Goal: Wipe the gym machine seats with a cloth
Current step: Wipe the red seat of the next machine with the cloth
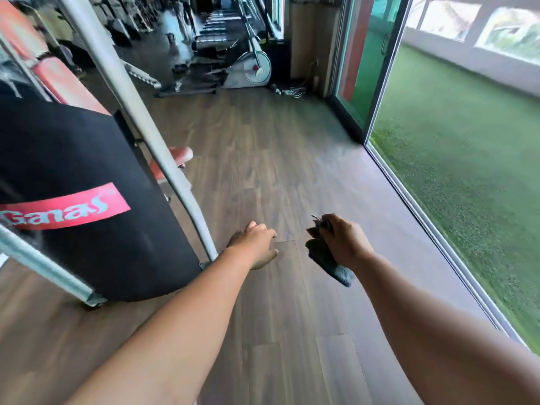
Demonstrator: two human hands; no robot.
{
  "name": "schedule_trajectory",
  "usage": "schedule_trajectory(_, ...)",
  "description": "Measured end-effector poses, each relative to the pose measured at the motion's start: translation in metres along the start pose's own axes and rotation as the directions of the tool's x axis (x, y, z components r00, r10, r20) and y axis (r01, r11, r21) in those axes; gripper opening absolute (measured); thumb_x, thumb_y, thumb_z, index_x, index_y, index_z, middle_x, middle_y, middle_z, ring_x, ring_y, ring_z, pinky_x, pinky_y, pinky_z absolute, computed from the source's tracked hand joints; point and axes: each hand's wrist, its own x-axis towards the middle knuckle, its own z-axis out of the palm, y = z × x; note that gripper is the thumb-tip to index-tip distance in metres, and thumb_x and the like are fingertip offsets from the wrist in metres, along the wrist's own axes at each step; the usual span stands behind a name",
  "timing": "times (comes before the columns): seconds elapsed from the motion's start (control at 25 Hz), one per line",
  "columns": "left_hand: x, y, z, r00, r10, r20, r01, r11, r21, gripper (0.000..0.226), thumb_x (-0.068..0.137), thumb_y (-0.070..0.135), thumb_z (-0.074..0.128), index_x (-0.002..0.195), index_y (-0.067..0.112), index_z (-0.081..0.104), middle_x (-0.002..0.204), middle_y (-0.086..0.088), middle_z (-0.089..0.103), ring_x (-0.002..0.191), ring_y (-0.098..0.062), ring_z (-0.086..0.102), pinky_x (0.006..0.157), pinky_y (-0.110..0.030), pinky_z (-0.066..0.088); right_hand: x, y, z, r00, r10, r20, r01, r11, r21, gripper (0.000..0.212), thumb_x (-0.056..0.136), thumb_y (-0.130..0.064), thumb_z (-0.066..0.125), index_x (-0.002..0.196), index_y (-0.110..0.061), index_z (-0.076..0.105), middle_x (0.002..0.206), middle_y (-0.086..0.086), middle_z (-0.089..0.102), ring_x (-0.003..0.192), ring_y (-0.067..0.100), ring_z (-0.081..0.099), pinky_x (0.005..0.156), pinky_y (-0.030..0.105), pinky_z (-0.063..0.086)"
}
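Grey cloth (327, 260) in rt hand (344, 244)

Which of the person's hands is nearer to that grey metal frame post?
The left hand is nearer, just right of the grey frame post near its base. The right hand, holding the cloth, is farther right.

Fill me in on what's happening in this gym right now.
A person stands on the wood floor beside a weight machine, both arms out in front. The right hand grips a bunched dark cloth; the left hand is empty, fingers loosely curled. Neither hand touches any equipment. A red seat pokes out behind the machine's frame, and no wiping is happening at this moment.
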Motion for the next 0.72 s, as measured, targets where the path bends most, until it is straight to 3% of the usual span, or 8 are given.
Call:
schedule_trajectory(0.2, 0.149, -0.020, -0.032, 1.000, 0.000, -0.002, 0.000, 1.000, 0.016, 0.052, 0.095, 0.052, 0.053, 0.142, 0.030, 0.049, 0.143, -0.001, 0.049, 0.138, -0.025, 0.037, 0.106, -0.044, 0.040, 0.152, 0.021, -0.004, 1.000, 0.009, 0.010, -0.009, 1.000, 0.021, 0.027, 0.100, -0.030, 0.055, 0.121, -0.015, 0.063, 0.110, 0.016, 0.070, 0.100, 0.036, 0.063, 0.076, 0.031, 0.044)
schedule_trajectory(0.36, 0.263, -0.035, -0.058, 0.997, -0.078, -0.025, 0.077, 0.996, -0.045, 0.051, 0.095, 0.051, 0.055, 0.141, 0.030, 0.051, 0.142, -0.001, 0.050, 0.137, -0.025, 0.038, 0.105, -0.044, 0.040, 0.289, 0.031, -0.015, 0.997, -0.057, 0.052, 0.058, 0.998, -0.020, 0.026, 0.101, -0.029, 0.054, 0.119, -0.012, 0.063, 0.107, 0.018, 0.070, 0.097, 0.038, 0.063, 0.078, 0.037, 0.050)
schedule_trajectory(0.72, 0.468, -0.119, -0.124, 0.968, -0.245, -0.062, 0.237, 0.965, -0.111, 0.050, 0.096, 0.049, 0.055, 0.141, 0.028, 0.053, 0.142, 0.000, 0.051, 0.136, -0.025, 0.040, 0.106, -0.043, 0.041, 0.568, -0.022, 0.003, 0.956, -0.210, 0.203, 0.223, 0.974, -0.042, 0.026, 0.101, -0.033, 0.053, 0.116, -0.015, 0.063, 0.107, 0.015, 0.071, 0.096, 0.036, 0.064, 0.071, 0.033, 0.046)
